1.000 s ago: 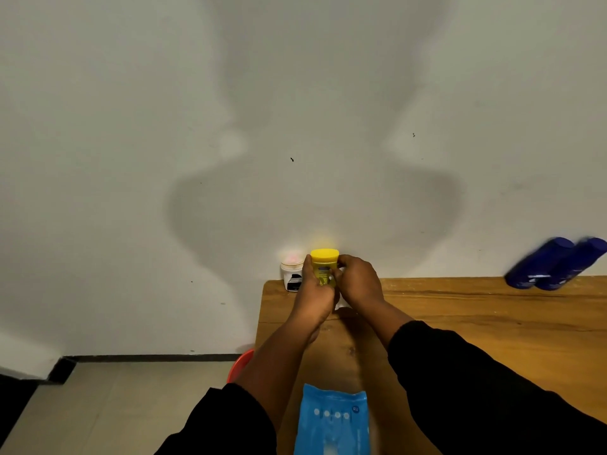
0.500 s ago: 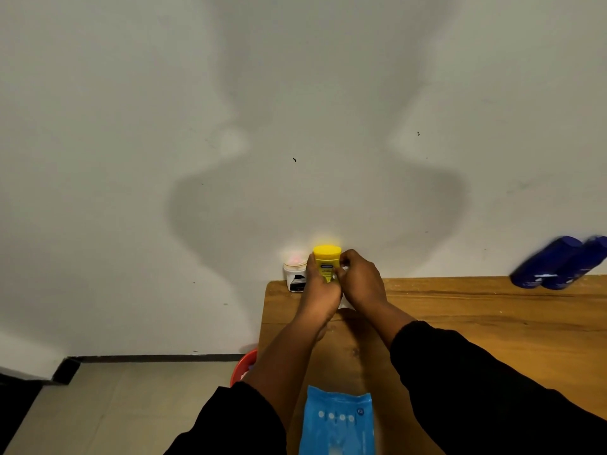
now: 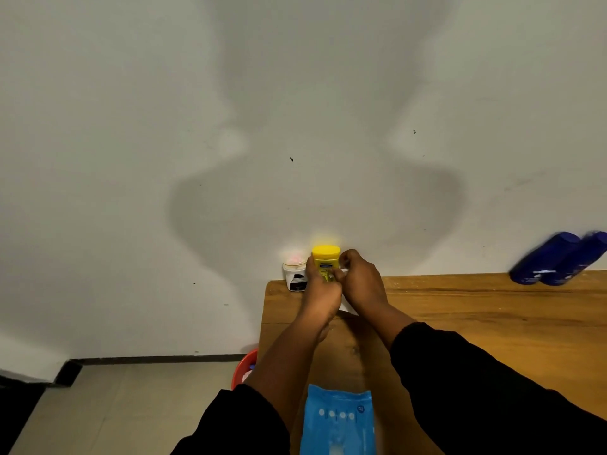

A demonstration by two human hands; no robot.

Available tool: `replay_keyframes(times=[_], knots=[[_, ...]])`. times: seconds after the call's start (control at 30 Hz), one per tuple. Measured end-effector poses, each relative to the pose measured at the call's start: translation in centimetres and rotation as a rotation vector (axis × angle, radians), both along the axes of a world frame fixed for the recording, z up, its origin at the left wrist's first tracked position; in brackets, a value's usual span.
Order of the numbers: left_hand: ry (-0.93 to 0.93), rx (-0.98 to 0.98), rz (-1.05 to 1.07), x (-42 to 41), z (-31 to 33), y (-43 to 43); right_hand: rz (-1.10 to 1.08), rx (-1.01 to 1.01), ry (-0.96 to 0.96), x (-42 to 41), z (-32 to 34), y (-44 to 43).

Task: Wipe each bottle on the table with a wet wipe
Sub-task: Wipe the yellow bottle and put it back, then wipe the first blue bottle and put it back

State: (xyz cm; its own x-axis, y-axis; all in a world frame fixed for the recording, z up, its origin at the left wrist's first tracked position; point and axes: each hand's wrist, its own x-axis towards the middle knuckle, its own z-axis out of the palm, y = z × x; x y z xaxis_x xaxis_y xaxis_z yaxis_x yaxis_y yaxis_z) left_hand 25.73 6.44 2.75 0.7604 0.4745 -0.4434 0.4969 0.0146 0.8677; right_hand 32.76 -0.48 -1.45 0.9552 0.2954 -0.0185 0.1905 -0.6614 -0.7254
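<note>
A small yellow bottle (image 3: 325,259) is held above the far left corner of the wooden table (image 3: 476,310). My left hand (image 3: 320,290) grips its lower body from the left. My right hand (image 3: 361,282) holds a white wet wipe (image 3: 347,305) against the bottle's right side; most of the wipe is hidden under the hand. Just to the left, a white jar with a pink top (image 3: 294,272) stands at the table corner. Two dark blue bottles (image 3: 558,259) stand side by side at the far right by the wall.
A blue wet-wipe pack (image 3: 338,421) lies at the table's near edge between my arms. A red bucket (image 3: 244,367) sits on the tiled floor left of the table. The white wall runs right behind the table's far edge.
The view has shifted slightly. Both hands stay on the yellow bottle, and my right hand with the wipe has moved a little along its side.
</note>
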Motion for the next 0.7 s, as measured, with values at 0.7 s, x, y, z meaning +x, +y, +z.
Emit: replay_keyframes(times=[0.7], knots=[[0.243,-0.369,0.079,1.3,1.6,-14.0,-0.337,0.633,0.45,-1.6,2.6,-16.6]])
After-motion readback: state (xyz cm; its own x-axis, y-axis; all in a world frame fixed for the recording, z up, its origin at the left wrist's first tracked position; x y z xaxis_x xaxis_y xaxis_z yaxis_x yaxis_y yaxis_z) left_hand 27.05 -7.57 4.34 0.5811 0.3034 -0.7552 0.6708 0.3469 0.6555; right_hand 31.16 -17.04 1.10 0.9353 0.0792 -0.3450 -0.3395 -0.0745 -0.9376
